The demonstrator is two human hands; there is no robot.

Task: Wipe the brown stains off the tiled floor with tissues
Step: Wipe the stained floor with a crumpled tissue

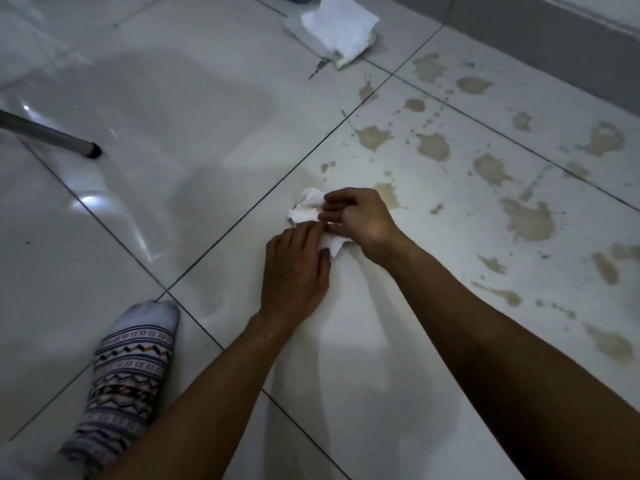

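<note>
A crumpled white tissue [306,211] lies on the white tiled floor [194,140], faintly stained at its far edge. My right hand [360,220] grips it from the right with curled fingers. My left hand [296,268] pinches its near corner from below. Brown stains [528,220] are splattered across the tiles to the right and beyond the hands, one splash [389,195] just past my right knuckles. A pack of tissues [337,29] with a sheet sticking up sits at the top centre.
My foot in a patterned sock [128,379] rests on the floor at lower left. A metal leg with a black tip [52,136] slants in from the left. A grey skirting wall [561,46] runs along the top right.
</note>
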